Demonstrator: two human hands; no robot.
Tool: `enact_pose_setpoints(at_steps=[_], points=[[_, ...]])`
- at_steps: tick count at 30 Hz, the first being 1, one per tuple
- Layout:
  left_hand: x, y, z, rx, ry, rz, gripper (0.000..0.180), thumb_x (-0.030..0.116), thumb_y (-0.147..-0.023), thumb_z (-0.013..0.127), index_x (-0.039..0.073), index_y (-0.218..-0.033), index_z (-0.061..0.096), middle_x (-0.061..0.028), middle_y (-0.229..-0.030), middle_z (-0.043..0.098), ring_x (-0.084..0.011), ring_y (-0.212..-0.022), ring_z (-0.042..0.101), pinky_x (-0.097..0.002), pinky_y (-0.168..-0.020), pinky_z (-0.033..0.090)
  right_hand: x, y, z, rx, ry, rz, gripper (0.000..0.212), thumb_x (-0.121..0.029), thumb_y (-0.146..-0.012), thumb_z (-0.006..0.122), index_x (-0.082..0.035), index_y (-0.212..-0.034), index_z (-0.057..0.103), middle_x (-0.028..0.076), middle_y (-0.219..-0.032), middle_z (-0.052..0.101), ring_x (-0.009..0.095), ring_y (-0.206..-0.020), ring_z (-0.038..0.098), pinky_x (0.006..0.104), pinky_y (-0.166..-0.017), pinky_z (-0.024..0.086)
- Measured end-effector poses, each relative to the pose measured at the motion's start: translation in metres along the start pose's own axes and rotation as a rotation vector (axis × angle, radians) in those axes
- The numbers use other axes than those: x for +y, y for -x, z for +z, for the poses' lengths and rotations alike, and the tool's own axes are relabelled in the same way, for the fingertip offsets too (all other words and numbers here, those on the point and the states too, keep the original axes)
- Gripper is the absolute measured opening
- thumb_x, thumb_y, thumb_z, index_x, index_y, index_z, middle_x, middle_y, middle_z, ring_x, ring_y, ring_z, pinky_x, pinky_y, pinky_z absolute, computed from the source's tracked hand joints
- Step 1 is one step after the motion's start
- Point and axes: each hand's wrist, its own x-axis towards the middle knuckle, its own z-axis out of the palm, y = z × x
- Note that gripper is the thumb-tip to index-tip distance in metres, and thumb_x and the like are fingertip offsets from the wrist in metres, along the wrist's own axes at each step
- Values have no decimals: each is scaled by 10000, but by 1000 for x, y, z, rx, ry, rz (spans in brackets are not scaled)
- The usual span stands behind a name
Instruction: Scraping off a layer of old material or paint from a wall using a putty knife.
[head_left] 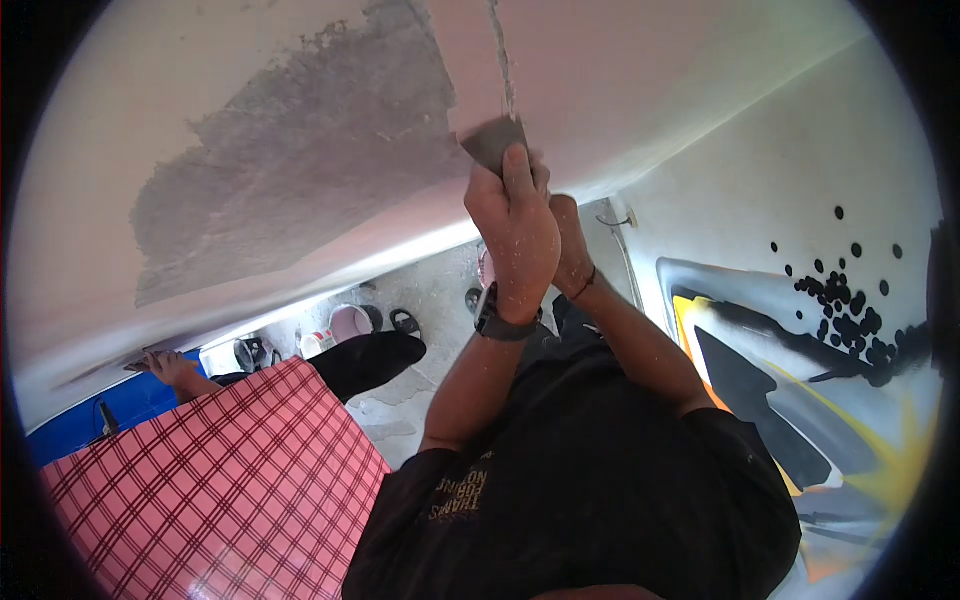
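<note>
My left hand (515, 235), with a dark watch on its wrist, is closed round a scraper (492, 143). Its thumb lies along the grey, flared blade. The blade rests against the pinkish wall (590, 90), at the lower end of a narrow vertical crack (502, 60). Just behind and to the right of it, my right hand (573, 245) is curled closed against the left, with a thin band on the wrist. What its fingers hold is hidden by the left hand. Pale specks dot both hands and forearms.
A large bare grey patch (310, 150) spreads over the wall to the left. At far left a co-worker's hand (172, 368) touches the wall beside a pink checked table (220, 480). Buckets (350, 321) and sandals (405, 322) are on the floor. A painted wall (800, 350) stands at right.
</note>
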Motion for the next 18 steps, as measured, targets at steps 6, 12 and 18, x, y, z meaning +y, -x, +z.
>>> enact_pose_setpoints(at_steps=[6,12,18], points=[[2,2,6,59,21,-21,247,182,-1064,478,18,-883,519,4,-680,471,-57,-547,401,-229,-460,305,-4,1,-1,54,-107,54,205,-201,-772,691,-10,-759,617,194,-682,632,360,-656,657,395,-546,488],[-8,4,-1,32,10,-4,231,169,-1059,489,13,-893,529,2,-680,470,-56,-549,405,-227,-458,309,1,8,1,5,-51,9,196,-169,-794,703,12,-785,629,190,-694,656,330,-682,692,379,-558,497],[-3,6,-3,46,-17,-38,256,178,-1057,495,9,-866,523,8,-652,456,-54,-532,399,-227,-457,305,0,13,5,-29,-191,146,190,-162,-780,723,10,-796,643,174,-728,679,335,-720,704,381,-566,505]])
